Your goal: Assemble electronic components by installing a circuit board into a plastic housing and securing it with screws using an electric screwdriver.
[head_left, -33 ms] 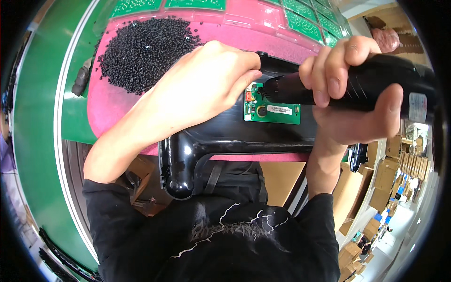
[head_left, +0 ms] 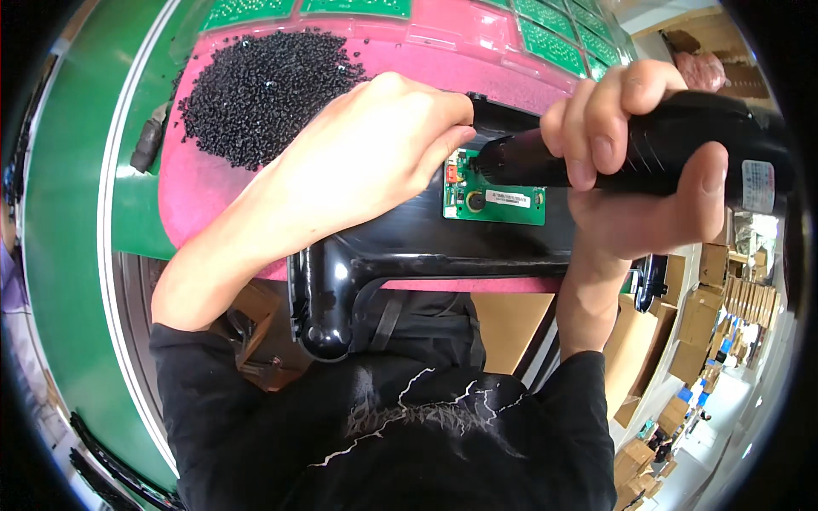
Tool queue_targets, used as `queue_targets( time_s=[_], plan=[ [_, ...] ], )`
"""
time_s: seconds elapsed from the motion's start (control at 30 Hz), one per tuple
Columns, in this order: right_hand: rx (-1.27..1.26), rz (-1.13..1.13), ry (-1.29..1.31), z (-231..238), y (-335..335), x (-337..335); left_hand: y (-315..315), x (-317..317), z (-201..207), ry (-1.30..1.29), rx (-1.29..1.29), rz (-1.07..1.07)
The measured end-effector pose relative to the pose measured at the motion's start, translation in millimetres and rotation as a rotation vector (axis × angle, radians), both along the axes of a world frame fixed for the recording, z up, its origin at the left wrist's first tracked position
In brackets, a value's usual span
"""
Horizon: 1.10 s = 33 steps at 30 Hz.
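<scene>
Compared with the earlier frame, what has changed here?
The right hand and the rear of the black tool have shifted very slightly up in the picture; nothing was taken hold of or let go. The left hand, green circuit board and black housing stayed put.

Circuit board [head_left: 498, 211] on plastic housing [head_left: 460, 247]; housing on mat [head_left: 192, 196], overhanging near edge. Small-parts pile [head_left: 256, 94] on mat, behind left. Left hand [head_left: 392, 128] left of circuit board; handheld tool [head_left: 669, 140], in right hand [head_left: 635, 226], right.
</scene>
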State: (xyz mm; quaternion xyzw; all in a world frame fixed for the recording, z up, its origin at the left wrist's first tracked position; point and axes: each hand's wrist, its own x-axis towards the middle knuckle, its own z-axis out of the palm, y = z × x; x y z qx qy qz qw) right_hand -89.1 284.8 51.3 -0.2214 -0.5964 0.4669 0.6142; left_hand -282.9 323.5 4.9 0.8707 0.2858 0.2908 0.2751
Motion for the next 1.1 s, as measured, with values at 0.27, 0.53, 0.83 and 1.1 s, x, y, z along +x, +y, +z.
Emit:
queue_targets(
  time_s=[0.27,0.53,0.83,1.1],
  plan=[
    [-0.050,0.058,-0.092,-2,12,-8,-2,2,1,0.035,-0.062,0.031],
    [0.023,0.001,0.181,3,-13,11,0,1,2,0.027,0.007,-0.018],
    [0.043,-0.128,0.489,18,-31,28,1,3,3,-0.205,-0.157,-0.161],
    [0.067,-0.047,0.486,15,-34,32,-4,4,8,-0.169,-0.402,-0.175]
  ],
)
